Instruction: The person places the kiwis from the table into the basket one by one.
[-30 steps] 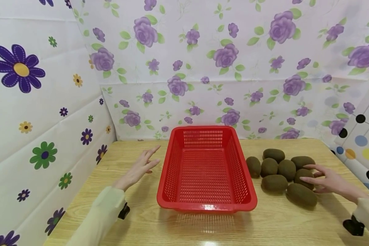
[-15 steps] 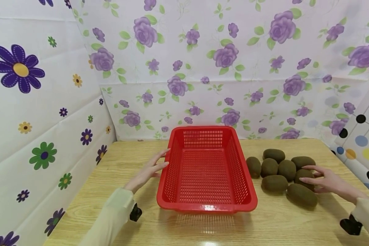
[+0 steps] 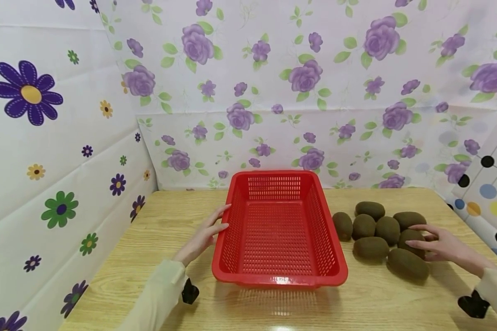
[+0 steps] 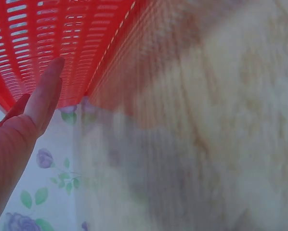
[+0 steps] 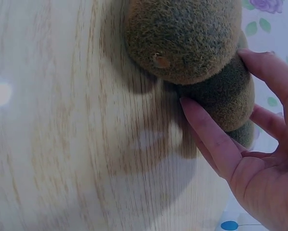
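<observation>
A red plastic mesh basket [image 3: 279,280] stands in the middle of the wooden table, with nothing inside. At its left wall is my left hand [image 3: 205,234], fingertips touching near the rim and thumb laid straight along the mesh. Over on the right, brown fuzzy kiwis lie grouped together. My right hand [image 3: 442,244] holds one kiwi [image 5: 226,94] at the right of the group, thumb and fingers on opposite sides of it. The held kiwi rests among the others, low by the table. A larger kiwi [image 5: 182,33] lies against it on the near side.
Several more kiwis [image 3: 370,248] sit between the basket and my right hand, some touching each other. Flowered cloth [image 3: 269,133] hangs behind the wooden table [image 3: 248,312], with another flowered cloth at the left and a dotted one [image 3: 486,191] at the right.
My left hand has moved right, from beside the basket to its left wall. My right hand stays around the same kiwi. The basket and kiwis have not visibly moved.
</observation>
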`<state>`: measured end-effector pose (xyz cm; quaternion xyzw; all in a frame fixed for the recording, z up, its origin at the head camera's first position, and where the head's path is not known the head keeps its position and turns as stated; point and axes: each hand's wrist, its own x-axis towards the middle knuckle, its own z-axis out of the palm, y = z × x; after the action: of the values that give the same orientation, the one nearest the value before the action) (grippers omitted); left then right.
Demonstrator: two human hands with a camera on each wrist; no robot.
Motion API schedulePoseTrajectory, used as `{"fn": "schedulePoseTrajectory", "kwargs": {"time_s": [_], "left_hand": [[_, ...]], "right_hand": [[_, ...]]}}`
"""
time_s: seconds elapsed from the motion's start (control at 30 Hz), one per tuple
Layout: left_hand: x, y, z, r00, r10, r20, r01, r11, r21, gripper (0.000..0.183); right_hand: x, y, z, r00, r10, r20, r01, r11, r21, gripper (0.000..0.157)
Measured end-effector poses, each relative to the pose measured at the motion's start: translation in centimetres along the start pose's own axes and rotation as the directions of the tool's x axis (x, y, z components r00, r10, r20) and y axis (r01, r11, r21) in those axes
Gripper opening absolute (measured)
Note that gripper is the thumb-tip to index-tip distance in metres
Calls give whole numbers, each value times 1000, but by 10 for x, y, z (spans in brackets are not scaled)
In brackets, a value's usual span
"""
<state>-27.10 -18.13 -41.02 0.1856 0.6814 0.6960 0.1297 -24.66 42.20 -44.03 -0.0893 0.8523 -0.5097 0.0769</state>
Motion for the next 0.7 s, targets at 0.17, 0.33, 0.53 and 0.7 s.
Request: {"fn": "schedulePoseTrajectory", "kwargs": {"time_s": [0.17,0.33,0.53,0.7], "left_hand": [[1,-4,2,1000,3,5,-2,997,-73,54],[1,-5,4,1000,9,-10,-10,996,-91,54],[1,-7,5,999,9,-31,-12,995,-98,55],[0,-9,10,997,18,-81,-22,999,-48,54]], "right_hand": [[-1,1,-1,1000,-13,-7,13,1000,8,36],[-3,0,-4,1000,-25,-17,25,999,23,40],[-7,-5,-10,999,5,-35,-4,1000,31,40],[-9,-7,-14,999,12,-32,-11,1000,29,38]]}}
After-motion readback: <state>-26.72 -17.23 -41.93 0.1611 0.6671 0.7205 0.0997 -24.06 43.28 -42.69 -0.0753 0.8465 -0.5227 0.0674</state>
